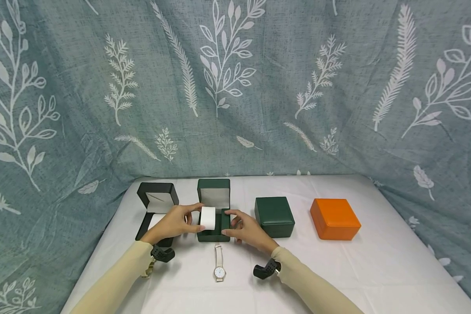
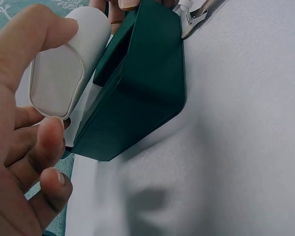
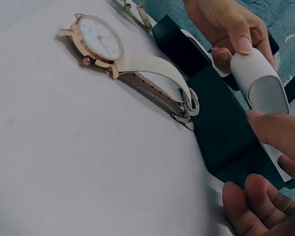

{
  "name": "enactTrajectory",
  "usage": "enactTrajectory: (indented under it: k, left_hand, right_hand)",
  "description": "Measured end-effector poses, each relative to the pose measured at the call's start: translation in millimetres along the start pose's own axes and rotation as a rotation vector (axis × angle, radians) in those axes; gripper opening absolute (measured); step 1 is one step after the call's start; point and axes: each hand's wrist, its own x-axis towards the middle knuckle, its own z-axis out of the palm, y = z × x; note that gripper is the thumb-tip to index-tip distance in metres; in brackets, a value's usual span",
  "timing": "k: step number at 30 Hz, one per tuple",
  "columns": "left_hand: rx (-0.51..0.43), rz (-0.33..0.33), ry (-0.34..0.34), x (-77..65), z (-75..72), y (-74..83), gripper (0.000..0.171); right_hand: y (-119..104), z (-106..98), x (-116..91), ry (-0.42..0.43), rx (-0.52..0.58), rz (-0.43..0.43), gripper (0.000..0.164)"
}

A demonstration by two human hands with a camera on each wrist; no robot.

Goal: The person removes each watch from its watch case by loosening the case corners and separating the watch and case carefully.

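One left hand (image 1: 176, 223), I observe, pinches a white cushion (image 1: 208, 218) at an open green box (image 1: 213, 238); the right hand (image 1: 248, 229) grips the box's right side. Cushion and box lie near the back edge of the table (image 1: 318, 274), beyond a watch (image 1: 219, 273).

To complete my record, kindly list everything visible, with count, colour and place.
Open watch box: 1, black, far left
Cushion: 1, white, inside it
Second open watch box: 1, green, left of centre
Second cushion: 1, white, in left hand
Closed box: 1, green, right of centre
Second closed box: 1, orange, far right
Wristwatch: 1, rose-gold, pale strap, front centre
Metal band: 1, gold, by left wrist, mostly hidden
Tablecloth: 1, white, underneath
Leaf-print cloth: 1, blue-grey, behind
Wrist cameras: 2, black, on wrists
Sleeves: 2, beige, on arms
Left hand: 1, bare, pinching second cushion
Right hand: 1, bare, holding second open watch box
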Motion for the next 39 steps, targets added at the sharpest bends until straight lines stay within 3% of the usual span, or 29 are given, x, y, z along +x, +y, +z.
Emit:
enactTrajectory:
  k: [16, 28, 39]
  left_hand:
    - [-0.023, 0.010, -0.008, 2.0, 2.5, 2.6, 0.083]
    - [-0.019, 0.023, 0.003, 5.8, 9.1, 1.2, 0.081]
    - [0.024, -0.030, 0.015, 12.9, 16.7, 4.1, 0.084]
  right_hand:
    - [-1, -2, 5, -0.038, 0.054, 0.113, 0.075]
    - [-3, -2, 4, -0.038, 0.068, 0.108, 0.075]
    - [-4, -4, 3, -0.054, 0.076, 0.120, 0.075]
